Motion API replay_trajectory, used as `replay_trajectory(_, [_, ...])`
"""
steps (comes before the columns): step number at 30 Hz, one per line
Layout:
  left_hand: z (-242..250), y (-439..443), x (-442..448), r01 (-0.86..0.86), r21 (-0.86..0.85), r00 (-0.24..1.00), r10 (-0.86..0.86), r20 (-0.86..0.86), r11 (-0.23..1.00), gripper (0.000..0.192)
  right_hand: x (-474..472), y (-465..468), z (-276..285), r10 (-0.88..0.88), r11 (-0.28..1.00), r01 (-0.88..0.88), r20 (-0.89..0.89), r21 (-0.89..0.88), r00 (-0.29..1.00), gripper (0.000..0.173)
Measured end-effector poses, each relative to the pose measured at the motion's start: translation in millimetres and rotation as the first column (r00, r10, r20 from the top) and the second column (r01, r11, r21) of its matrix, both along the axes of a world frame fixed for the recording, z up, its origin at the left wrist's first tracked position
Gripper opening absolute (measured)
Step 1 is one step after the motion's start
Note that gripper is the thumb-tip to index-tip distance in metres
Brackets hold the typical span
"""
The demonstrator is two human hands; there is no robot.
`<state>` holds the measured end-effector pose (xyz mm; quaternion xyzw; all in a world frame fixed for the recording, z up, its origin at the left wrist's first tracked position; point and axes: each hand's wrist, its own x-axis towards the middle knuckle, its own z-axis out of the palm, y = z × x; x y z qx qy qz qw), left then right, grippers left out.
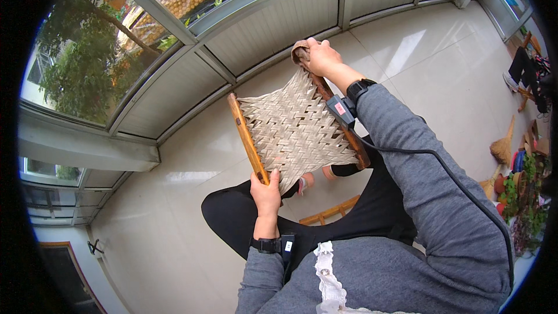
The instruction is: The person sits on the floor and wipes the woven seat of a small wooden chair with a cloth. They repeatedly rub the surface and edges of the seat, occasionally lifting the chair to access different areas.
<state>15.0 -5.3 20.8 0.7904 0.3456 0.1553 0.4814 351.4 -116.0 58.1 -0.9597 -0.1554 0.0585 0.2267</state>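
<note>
A folding stool with a woven strap seat [301, 128] is held up over my lap. Its seat is stretched between a yellowish wooden rail [247, 137] on the left and a darker reddish-brown wooden rail [359, 150] on the right. My left hand [267, 192] grips the near end of the left rail, thumb on the weave. At the far end of the right rail, my right hand [322, 56] holds a bunched brown cloth [301, 51] against the wood. The legs beneath the seat are mostly hidden.
Under my legs stands a piece of wooden furniture with slats [333, 210]. A metal-framed window wall [279, 22] runs along the far side. At the right are a straw broom [503, 146], potted plants [523, 183] and a seated person's legs [521, 74]. A cable [453, 168] trails along my right sleeve.
</note>
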Motion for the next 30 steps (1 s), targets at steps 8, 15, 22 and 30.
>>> replay_trajectory(8, [-3.4, 0.3, -1.4, -0.006, 0.042, 1.0, 0.005, 0.02, 0.999, 0.038, -37.5, -18.1, 9.2, 0.001, 1.0, -0.002, -0.058, -0.017, 0.998, 0.054])
replay_trajectory(15, [-14.6, 3.0, -2.2, -0.022, 0.09, 1.0, 0.022, 0.002, 0.996, 0.041, -100.7, -65.9, 2.9, -0.001, 0.998, 0.008, -0.099, 0.068, 0.995, 0.056])
replay_trajectory(22, [-2.0, 3.4, -2.8, 0.031, 0.539, 0.997, 0.012, -0.077, 0.842, 0.047, -183.2, -124.5, -8.8, -0.036, 0.994, 0.044, -0.081, 0.103, 0.996, 0.058])
replay_trajectory(30, [184.4, -33.9, -34.1, 0.692, -0.201, 0.684, -0.541, 0.489, 0.694, 0.055, -222.6, -147.6, -6.2, -0.062, 0.995, 0.07, -0.097, 0.075, 0.993, 0.061])
